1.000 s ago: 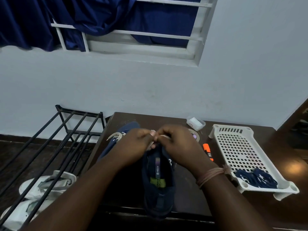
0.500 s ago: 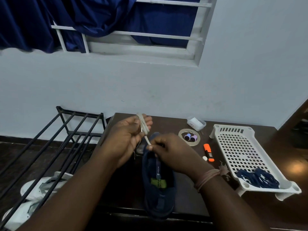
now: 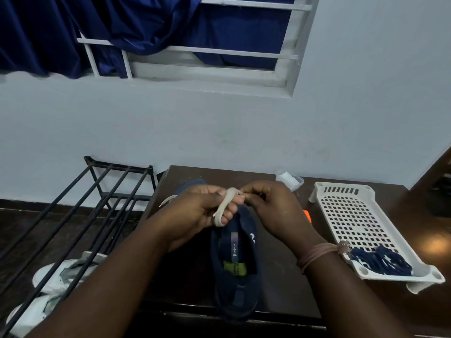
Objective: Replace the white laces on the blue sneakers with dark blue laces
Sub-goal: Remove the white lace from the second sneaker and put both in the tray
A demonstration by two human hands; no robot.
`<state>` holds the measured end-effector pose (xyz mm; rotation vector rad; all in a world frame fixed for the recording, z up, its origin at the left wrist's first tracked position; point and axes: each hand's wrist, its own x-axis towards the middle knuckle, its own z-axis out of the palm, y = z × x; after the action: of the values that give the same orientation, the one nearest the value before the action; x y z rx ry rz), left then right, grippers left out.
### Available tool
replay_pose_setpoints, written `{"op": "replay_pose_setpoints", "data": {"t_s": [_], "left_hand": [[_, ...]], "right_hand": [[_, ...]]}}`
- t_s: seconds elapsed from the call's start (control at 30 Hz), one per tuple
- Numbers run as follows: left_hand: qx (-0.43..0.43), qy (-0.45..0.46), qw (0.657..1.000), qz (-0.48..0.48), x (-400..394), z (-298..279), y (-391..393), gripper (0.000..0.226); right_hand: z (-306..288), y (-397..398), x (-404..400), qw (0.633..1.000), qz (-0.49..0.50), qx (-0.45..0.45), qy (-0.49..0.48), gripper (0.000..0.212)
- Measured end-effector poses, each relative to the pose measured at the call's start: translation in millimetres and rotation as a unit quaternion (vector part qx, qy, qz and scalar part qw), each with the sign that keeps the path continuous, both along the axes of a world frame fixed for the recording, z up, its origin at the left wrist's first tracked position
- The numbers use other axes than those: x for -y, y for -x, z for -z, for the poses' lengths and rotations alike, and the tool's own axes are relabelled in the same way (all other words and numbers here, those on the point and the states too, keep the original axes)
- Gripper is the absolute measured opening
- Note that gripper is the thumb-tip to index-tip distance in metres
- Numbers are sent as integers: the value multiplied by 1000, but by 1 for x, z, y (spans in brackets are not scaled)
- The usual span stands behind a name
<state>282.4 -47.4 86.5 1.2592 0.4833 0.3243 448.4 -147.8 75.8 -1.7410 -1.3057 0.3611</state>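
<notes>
Both your hands meet above the front of the blue sneaker (image 3: pixel 235 267), which lies lengthwise on the dark table (image 3: pixel 280 276), heel toward you, opening up.

Left hand (image 3: pixel 195 215): fingers curled, grip closed on the white lace (image 3: pixel 224 206). The lace loops over your fingers and hangs down past them, ending just above the sneaker's tongue.

Right hand (image 3: pixel 271 208): thumb and fingertips pinched together on the upper end of the same lace, right where the two hands touch. A thread band (image 3: pixel 317 254) sits on that wrist.

Below the grip: the sneaker's upper front is mostly hidden by your hands, so whether any lace is threaded there is hard to say.

Behind the left grip: a second blue sneaker (image 3: pixel 190 185), only its far part showing, with a white lace end (image 3: pixel 167 200) sticking out beside your left hand.

Right of the grip, well apart: a white perforated tray (image 3: pixel 346 215) on the table, with the dark blue laces (image 3: pixel 380 262) bunched at its near end. Between your right hand and the tray, an orange marker (image 3: pixel 308 215), partly hidden. Beyond your right hand, a small white container (image 3: pixel 289 181) near the wall.

Left of the grip, off the table: a black metal rack (image 3: pixel 97 198), and under its bars a pair of white shoes (image 3: pixel 48 289) on the floor.
</notes>
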Motion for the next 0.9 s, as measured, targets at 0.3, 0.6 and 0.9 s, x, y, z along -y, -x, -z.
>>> {"op": "replay_pose_setpoints", "data": {"t_s": [0.3, 0.6, 0.9], "left_hand": [[64, 47, 980, -184, -4, 5, -9, 31], [-93, -178, 970, -138, 6, 14, -11, 26], [-78, -184, 968, -151, 18, 18, -15, 49]], "right_hand": [[12, 32, -9, 987, -79, 104, 96, 28], [4, 35, -8, 998, 65, -13, -6, 9], [13, 43, -14, 937, 168, -304, -45, 5]]}}
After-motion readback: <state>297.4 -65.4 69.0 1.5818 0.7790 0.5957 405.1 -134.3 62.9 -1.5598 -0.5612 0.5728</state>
